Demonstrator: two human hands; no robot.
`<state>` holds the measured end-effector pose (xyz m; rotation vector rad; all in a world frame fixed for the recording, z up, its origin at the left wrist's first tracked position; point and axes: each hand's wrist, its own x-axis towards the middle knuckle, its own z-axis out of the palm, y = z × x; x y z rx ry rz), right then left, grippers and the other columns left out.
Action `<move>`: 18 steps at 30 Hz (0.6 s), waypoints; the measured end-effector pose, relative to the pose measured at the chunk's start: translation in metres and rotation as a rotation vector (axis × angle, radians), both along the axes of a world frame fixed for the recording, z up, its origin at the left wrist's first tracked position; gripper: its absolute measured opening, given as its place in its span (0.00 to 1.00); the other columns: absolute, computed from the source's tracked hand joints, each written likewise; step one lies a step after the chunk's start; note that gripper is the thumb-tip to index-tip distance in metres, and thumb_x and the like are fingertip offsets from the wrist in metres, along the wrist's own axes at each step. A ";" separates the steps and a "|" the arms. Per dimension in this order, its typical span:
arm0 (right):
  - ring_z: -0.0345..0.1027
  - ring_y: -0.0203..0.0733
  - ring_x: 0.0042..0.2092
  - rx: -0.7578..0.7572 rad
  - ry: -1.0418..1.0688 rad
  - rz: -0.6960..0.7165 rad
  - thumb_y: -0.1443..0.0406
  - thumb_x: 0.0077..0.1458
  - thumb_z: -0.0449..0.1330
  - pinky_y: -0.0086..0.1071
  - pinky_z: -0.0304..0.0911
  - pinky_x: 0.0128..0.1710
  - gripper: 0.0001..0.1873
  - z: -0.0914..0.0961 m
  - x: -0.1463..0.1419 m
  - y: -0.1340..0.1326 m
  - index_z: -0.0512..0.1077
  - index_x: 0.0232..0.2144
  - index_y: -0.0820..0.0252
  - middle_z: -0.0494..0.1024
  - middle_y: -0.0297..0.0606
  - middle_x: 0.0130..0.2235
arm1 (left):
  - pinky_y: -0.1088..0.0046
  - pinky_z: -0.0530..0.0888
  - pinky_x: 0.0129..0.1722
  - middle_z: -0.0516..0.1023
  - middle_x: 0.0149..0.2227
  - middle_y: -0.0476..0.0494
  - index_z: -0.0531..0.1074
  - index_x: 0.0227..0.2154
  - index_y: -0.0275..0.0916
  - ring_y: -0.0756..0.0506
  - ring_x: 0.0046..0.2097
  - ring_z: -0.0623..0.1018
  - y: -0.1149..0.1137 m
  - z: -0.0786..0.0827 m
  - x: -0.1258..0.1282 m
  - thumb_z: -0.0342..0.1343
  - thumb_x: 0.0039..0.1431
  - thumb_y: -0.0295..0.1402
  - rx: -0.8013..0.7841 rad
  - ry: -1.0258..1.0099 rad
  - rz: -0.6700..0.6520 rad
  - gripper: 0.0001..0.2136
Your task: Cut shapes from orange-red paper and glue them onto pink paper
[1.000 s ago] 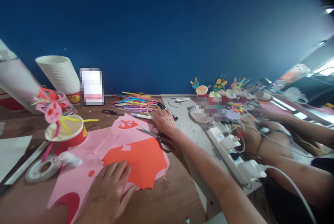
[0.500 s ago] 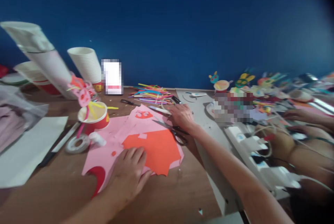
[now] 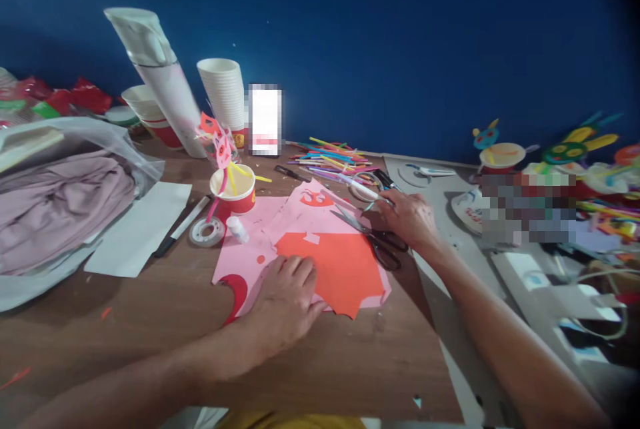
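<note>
My left hand (image 3: 290, 296) lies palm down on the orange paper (image 3: 340, 269), fingers resting on it and thumb apart. Under the orange sheet is pink paper (image 3: 250, 222) with cut edges. At the right edge of the papers, my right hand (image 3: 413, 219) has its fingers closed on the end of a white pen-like tool (image 3: 363, 188), whose kind I cannot make out. Black-handled scissors (image 3: 367, 232) lie with blades apart on the papers, just below that hand. A small white tube (image 3: 237, 229) lies on the pink paper beside a paper cup (image 3: 234, 199) bearing a pink cut-out face.
Clear tape (image 3: 207, 232), a marker (image 3: 183, 226) and white paper (image 3: 140, 229) lie left. Behind are stacked cups (image 3: 220, 96), a phone (image 3: 265, 119) and coloured sticks (image 3: 335, 159). At right stand a power strip (image 3: 540, 296) and decorated cups (image 3: 503, 156).
The view has swung left, so everything sits further right. My right hand and the white tool have shifted slightly right and away from the papers. My left hand stays on the orange paper.
</note>
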<state>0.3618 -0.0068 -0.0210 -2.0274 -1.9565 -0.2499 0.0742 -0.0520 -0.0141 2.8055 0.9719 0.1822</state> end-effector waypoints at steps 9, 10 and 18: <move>0.67 0.38 0.26 -0.004 0.238 0.010 0.58 0.59 0.47 0.27 0.56 0.25 0.17 -0.004 -0.015 -0.010 0.73 0.35 0.58 0.75 0.35 0.25 | 0.57 0.64 0.44 0.70 0.46 0.36 0.70 0.44 0.31 0.38 0.45 0.66 0.001 -0.005 0.000 0.47 0.59 0.40 -0.016 0.039 -0.003 0.18; 0.66 0.37 0.25 0.005 0.270 0.005 0.58 0.59 0.45 0.26 0.56 0.25 0.18 -0.002 -0.013 -0.010 0.72 0.35 0.59 0.74 0.34 0.24 | 0.57 0.64 0.43 0.70 0.46 0.35 0.70 0.44 0.31 0.38 0.44 0.66 0.002 -0.005 0.000 0.47 0.59 0.40 -0.022 0.038 -0.005 0.18; 0.67 0.35 0.25 0.050 0.350 -0.041 0.56 0.60 0.44 0.25 0.58 0.24 0.19 0.003 -0.001 -0.008 0.69 0.36 0.61 0.74 0.34 0.24 | 0.60 0.65 0.42 0.70 0.43 0.38 0.71 0.42 0.34 0.40 0.43 0.66 0.002 -0.004 0.000 0.49 0.58 0.39 -0.029 -0.015 0.020 0.15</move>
